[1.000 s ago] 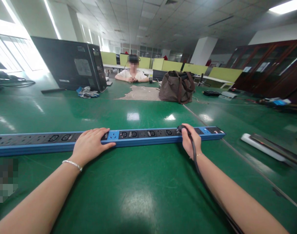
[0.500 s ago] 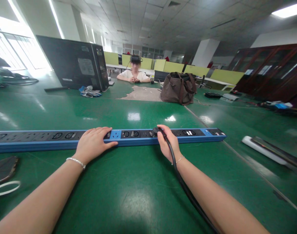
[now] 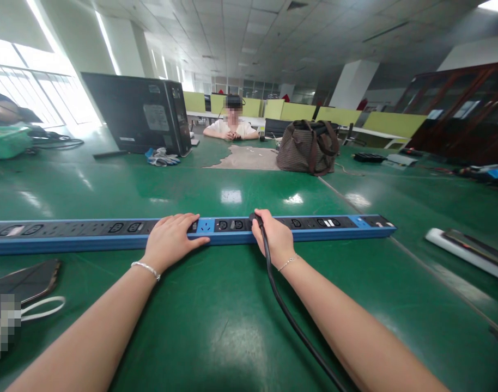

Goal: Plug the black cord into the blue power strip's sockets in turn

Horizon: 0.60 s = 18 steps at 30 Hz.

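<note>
A long blue-and-black power strip (image 3: 306, 235) lies across the green table, its row of sockets facing up. My left hand (image 3: 171, 239) grips it left of a light-blue socket, fingers over the top and thumb along the front side. Right of that socket, my right hand (image 3: 273, 237) is closed around a black plug (image 3: 255, 219) at the strip's top face. Whether its pins are in a socket is hidden by the fingers. From the plug a black cable (image 3: 281, 305) runs down beneath my right forearm towards the bottom edge.
A phone (image 3: 32, 280) with a white loop lies at the left, a white object (image 3: 465, 251) at the right. Further back are a black computer case (image 3: 138, 111), gloves (image 3: 162, 157), a brown bag (image 3: 306, 147) and a green basket (image 3: 7, 142). Another person (image 3: 232, 128) sits opposite.
My right hand has moved the plug left along the strip, closer to the light-blue socket. My left hand keeps its hold on the strip. The camera view has turned slightly left.
</note>
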{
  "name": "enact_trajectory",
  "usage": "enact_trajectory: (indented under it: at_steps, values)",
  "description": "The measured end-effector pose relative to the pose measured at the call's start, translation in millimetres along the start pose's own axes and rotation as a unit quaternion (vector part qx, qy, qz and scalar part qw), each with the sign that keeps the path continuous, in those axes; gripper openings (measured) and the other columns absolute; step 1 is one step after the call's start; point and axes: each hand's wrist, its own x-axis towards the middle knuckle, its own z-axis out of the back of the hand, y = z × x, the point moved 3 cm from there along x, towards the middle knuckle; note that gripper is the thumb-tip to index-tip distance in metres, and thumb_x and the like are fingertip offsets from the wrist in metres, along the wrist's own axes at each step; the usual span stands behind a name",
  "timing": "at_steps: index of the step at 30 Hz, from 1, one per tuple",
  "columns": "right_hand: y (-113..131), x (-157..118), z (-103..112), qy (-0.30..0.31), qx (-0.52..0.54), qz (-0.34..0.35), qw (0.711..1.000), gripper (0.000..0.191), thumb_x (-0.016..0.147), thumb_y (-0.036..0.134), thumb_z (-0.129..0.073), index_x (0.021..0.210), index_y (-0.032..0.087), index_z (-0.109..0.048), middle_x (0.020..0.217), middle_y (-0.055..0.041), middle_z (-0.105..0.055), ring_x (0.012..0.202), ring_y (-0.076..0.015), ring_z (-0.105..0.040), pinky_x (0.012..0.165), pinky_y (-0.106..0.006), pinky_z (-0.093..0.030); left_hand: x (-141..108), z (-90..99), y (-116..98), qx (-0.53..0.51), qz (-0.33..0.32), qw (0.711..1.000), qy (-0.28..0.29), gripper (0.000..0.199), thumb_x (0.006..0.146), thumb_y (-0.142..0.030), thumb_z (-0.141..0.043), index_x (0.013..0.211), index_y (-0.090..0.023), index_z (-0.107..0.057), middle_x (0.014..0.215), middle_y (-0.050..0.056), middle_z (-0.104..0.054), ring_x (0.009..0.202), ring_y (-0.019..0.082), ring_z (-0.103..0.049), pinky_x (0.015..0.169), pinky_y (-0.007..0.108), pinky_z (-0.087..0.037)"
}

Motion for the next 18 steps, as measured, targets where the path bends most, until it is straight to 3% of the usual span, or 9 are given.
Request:
enact_trajectory:
  at_steps: [5, 14, 18]
  values:
    - [6, 1, -2, -0.008, -0.077, 0.011, 0.997, 0.031, 0.091, 0.034, -0.038, 0.113, 0.022, -0.058, 0.085, -0.0037, -0.072, 0.07, -0.0172, -0.066, 0.056, -0.024, -0.039, 0, -0.7, 1, -0.015, 0.005, 1.0, 0.002, 0.069, 0.075, -0.069, -0.047, 0.126, -0.022, -0.054, 0.125, 0.009, -0.062, 0.116, 0.027, -0.054, 0.101, 0.041, -0.036]
    - [1, -1, -4, -0.012, -0.048, -0.058, 0.997, 0.034, 0.091, 0.034, -0.039, 0.116, 0.02, -0.057, 0.079, -0.0042, -0.072, 0.067, -0.0197, -0.067, 0.056, -0.025, -0.04, 0, 1.6, -1, -0.015, -0.002, 1.0, -0.008, 0.068, 0.076, -0.067, -0.048, 0.125, -0.02, -0.054, 0.126, 0.01, -0.061, 0.116, 0.027, -0.054, 0.102, 0.041, -0.035]
    - [3, -4, -11, -0.033, -0.061, 0.006, 0.998, 0.033, 0.091, 0.031, -0.038, 0.115, 0.019, -0.057, 0.09, -0.0066, -0.073, 0.072, -0.0186, -0.068, 0.056, -0.024, -0.041, 0, 0.6, -1, -0.023, 0.003, 1.0, -0.004, 0.067, 0.075, -0.067, -0.05, 0.125, -0.023, -0.054, 0.126, 0.009, -0.061, 0.116, 0.027, -0.054, 0.103, 0.042, -0.035]
